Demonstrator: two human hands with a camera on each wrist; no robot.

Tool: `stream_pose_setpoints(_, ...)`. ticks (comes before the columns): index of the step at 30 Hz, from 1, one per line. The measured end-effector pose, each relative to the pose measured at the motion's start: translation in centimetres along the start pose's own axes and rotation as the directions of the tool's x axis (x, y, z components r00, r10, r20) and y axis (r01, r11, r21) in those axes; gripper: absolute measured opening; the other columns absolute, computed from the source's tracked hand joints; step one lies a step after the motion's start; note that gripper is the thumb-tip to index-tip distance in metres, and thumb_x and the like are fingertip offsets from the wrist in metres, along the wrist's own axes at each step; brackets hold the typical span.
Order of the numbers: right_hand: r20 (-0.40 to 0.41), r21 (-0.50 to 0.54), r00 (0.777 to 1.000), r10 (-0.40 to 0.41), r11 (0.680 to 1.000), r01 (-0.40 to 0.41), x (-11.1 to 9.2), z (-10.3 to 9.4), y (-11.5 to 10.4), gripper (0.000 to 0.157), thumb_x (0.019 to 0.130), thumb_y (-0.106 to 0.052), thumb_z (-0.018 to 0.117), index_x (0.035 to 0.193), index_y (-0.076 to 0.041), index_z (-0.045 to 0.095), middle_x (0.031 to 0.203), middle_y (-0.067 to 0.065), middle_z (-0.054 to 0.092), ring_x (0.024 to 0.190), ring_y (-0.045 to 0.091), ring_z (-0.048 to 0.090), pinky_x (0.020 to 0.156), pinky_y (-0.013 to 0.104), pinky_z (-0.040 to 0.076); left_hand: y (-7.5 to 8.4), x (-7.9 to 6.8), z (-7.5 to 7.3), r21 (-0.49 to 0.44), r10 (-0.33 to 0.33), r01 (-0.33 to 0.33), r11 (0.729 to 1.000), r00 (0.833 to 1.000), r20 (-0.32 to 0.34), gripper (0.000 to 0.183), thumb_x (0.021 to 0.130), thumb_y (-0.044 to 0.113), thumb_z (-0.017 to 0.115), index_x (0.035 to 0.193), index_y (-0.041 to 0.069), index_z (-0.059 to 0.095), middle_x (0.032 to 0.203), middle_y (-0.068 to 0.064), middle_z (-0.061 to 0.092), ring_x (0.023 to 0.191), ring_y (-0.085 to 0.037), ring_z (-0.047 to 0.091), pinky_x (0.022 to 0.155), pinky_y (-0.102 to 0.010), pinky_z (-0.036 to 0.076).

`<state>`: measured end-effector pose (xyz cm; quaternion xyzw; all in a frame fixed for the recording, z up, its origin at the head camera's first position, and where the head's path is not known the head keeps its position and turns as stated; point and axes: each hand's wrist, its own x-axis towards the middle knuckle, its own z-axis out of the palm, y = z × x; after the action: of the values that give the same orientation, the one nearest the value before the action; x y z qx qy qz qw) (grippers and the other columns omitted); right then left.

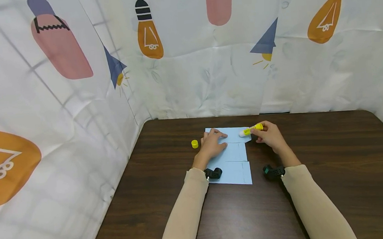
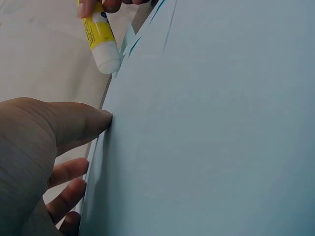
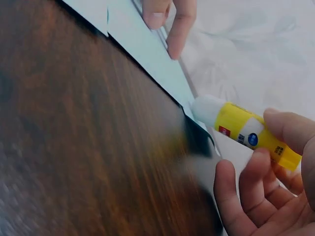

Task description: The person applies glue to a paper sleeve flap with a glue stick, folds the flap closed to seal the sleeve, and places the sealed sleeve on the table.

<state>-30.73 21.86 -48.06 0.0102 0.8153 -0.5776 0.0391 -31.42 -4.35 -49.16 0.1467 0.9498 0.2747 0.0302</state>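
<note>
A light blue creased paper sheet (image 1: pixel 233 173) lies on the table, with tabs and fold lines along its right side. My left hand (image 1: pixel 211 144) rests on its upper left part, the thumb stretched toward the middle; in the left wrist view the thumb tip touches the paper (image 2: pixel 211 123). My right hand (image 1: pixel 272 136) pinches a yellow and white glue stick (image 1: pixel 255 129), its white end at the paper's upper right tab. In the right wrist view the glue stick (image 3: pixel 241 127) sits between thumb and fingers, tilted, its tip at the paper's edge. The tip's exact contact is hard to tell.
A yellow cap (image 1: pixel 195 144) stands on the dark brown wooden table (image 1: pixel 332 149), left of the paper. A white patterned curtain (image 1: pixel 188 82) hangs behind the table's far edge and along its left side.
</note>
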Motion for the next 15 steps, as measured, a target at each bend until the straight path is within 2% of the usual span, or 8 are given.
stream_pose_setpoints(8, 0.018, 0.078, 1.000, -0.001, 0.997, -0.001, 0.13, 0.38, -0.05, 0.055, 0.100, -0.032, 0.067, 0.135, 0.005, 0.046, 0.126, 0.024, 0.058, 0.081, 0.010, 0.070, 0.077, 0.023, 0.060, -0.04, -0.03, 0.02, -0.003, -0.003, 0.003, 1.000, 1.000, -0.005, 0.034, 0.099, 0.032, 0.068, 0.133, 0.029, 0.069, 0.146, 0.001, 0.050, 0.128, -0.028, 0.041, 0.102, -0.045, 0.035)
stream_pose_setpoints(15, 0.012, 0.096, 1.000, -0.003, 0.995, 0.002, 0.05, 0.57, -0.17, 0.055, 0.100, -0.031, 0.067, 0.139, 0.003, 0.046, 0.131, 0.027, 0.062, 0.084, 0.008, 0.074, 0.080, 0.025, 0.060, 0.01, -0.05, -0.04, -0.001, 0.000, 0.000, 1.000, 1.000, -0.001, 0.035, 0.099, 0.033, 0.068, 0.134, 0.029, 0.068, 0.146, 0.001, 0.049, 0.129, -0.028, 0.041, 0.103, -0.045, 0.034)
